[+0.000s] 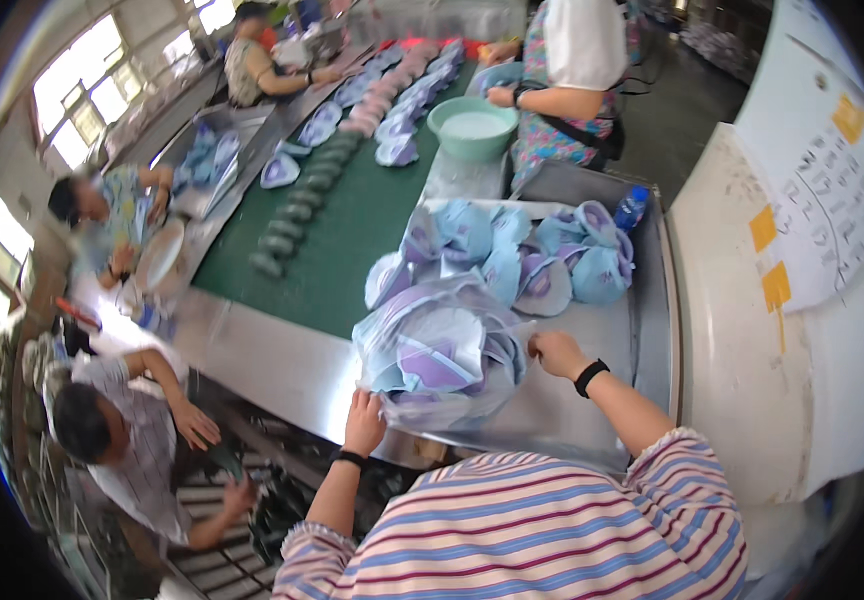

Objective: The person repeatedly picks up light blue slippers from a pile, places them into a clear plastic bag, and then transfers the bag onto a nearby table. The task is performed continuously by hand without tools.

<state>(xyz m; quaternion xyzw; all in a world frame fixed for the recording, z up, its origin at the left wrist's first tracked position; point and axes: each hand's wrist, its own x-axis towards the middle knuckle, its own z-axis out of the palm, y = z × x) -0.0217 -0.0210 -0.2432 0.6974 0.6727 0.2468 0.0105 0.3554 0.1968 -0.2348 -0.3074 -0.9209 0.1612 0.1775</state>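
A clear plastic bag (500, 408) full of light blue and purple fabric pieces (442, 365), which look like shoe uppers, rests at the front of the metal table. My left hand (364, 422) is closed on the bag's near left edge. On the other side, my right hand (558, 354) pinches the bag's right edge between closed fingers. Just beyond the bag, more blue and purple uppers (542, 285) lie in a loose heap on a pale tray.
A green conveyor belt (352, 225) carries rows of dark green foot-shaped forms (304, 205), pink ones and uppers. A pale green basin (472, 128) and a blue-capped bottle (632, 208) stand beyond. Several people work around the belt. A white panel (802, 210) rises at right.
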